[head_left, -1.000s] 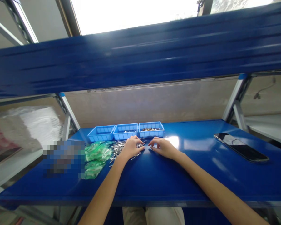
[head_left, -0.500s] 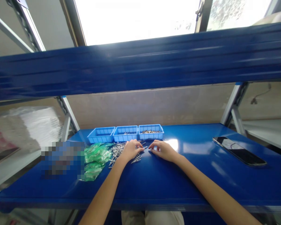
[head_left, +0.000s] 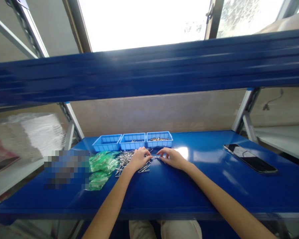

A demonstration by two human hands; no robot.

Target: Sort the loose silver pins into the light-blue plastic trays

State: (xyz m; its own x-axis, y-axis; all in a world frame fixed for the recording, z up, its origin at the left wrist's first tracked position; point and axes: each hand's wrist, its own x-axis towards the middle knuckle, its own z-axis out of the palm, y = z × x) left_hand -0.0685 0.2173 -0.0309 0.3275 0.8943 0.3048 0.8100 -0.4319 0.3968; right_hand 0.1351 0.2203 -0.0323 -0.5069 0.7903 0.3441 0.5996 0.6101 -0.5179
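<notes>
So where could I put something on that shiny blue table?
The shiny blue table is bare between the right hand and the black rectangular phone, and between the forearms. Crowded around the left hand: green plastic bags, thin silvery metal rods, three light blue plastic trays.

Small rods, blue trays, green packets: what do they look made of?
Small rods: likely metal, bright silvery finish, judging by the glints; the alloy can't be told.
Blue trays: probably molded plastic with a slight sheen; uniform color and ribbed walls suggest it.
Green packets: seemingly thin plastic film, glossy and see-through in places; the crinkles catch light.
</notes>
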